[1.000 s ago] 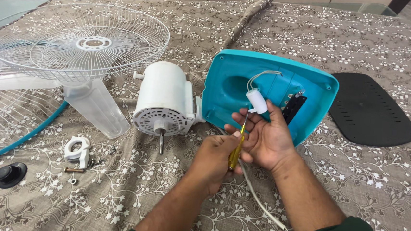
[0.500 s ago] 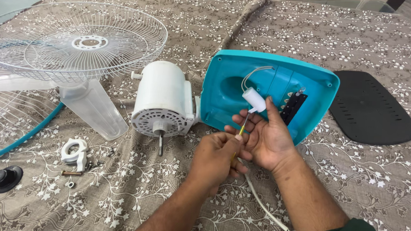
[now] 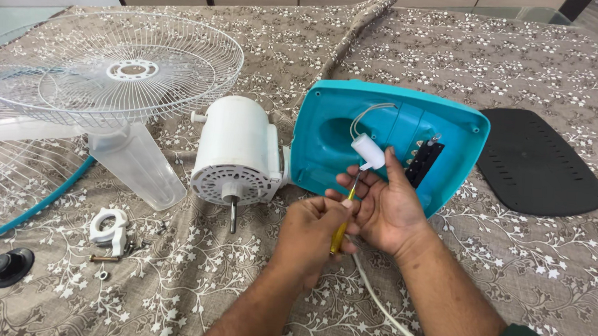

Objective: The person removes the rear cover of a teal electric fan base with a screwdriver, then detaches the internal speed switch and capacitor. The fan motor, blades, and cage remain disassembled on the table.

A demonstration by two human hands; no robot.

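Left hand [image 3: 308, 235] grips the yellow screwdriver [image 3: 340, 227], right hand [image 3: 384, 205] pinches the white capacitor [image 3: 369, 152]; keep the tip seated squarely

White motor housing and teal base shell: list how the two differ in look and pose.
The white motor housing is a rounded drum with a vented face and a metal shaft; the teal base shell is a broad open tray showing its hollow inside. The motor housing lies untouched; the right hand works against the shell. Both rest on the patterned cloth.
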